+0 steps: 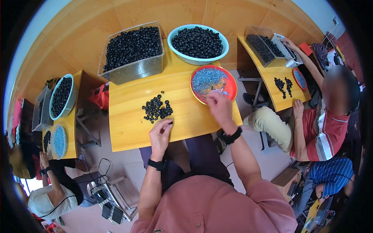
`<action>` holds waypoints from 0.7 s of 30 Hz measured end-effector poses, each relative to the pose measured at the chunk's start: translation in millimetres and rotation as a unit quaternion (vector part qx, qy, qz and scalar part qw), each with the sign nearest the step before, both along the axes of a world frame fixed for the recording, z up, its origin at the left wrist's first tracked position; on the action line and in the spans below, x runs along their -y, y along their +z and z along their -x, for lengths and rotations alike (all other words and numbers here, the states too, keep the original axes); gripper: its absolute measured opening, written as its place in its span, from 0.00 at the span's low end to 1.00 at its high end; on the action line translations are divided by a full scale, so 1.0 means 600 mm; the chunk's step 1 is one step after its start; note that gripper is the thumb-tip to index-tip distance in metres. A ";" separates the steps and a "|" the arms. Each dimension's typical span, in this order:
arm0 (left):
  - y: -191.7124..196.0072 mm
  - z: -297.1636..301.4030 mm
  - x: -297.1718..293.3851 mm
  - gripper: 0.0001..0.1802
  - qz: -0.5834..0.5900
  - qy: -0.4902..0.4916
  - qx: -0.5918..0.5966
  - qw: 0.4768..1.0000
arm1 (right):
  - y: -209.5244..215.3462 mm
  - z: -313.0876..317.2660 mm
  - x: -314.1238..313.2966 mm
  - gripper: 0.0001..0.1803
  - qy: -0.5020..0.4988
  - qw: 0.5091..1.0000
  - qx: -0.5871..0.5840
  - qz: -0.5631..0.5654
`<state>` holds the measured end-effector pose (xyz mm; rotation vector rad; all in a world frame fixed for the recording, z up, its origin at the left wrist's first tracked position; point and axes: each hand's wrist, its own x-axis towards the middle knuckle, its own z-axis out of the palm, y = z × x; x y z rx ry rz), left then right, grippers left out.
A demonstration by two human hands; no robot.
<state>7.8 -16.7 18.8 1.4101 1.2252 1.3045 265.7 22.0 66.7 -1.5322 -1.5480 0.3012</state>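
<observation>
My left hand [160,134] pinches one small black ring [170,123] at the near edge of a loose pile of black rings [156,108] on the wooden table [128,132]. My right hand [218,105] reaches with fingers together into the near rim of a red plate [232,86] full of small blue pieces [208,79]; whether it holds one is hidden. Both wrists wear black bands.
A clear tub [132,52] and a light blue bowl [198,43], both full of black rings, stand at the table's far side. A person in a striped shirt [324,124] works at a similar table on the right; another person [50,186] sits at the left table.
</observation>
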 end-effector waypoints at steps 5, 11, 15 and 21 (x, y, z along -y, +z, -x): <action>-0.024 0.007 -0.005 0.10 0.037 0.009 0.003 0.999 | 0.024 -0.086 -0.070 0.06 -0.086 0.978 0.135 0.134; -0.027 0.005 -0.005 0.10 0.031 0.001 0.017 0.999 | -0.007 -0.097 -0.106 0.06 -0.060 0.960 0.216 0.169; -0.033 0.007 -0.003 0.10 0.026 -0.001 0.028 0.999 | 0.001 -0.082 -0.108 0.07 -0.039 0.940 0.270 0.206; -0.031 0.010 -0.003 0.10 0.034 -0.003 0.005 0.999 | 0.044 -0.040 -0.062 0.05 0.010 0.990 0.070 0.118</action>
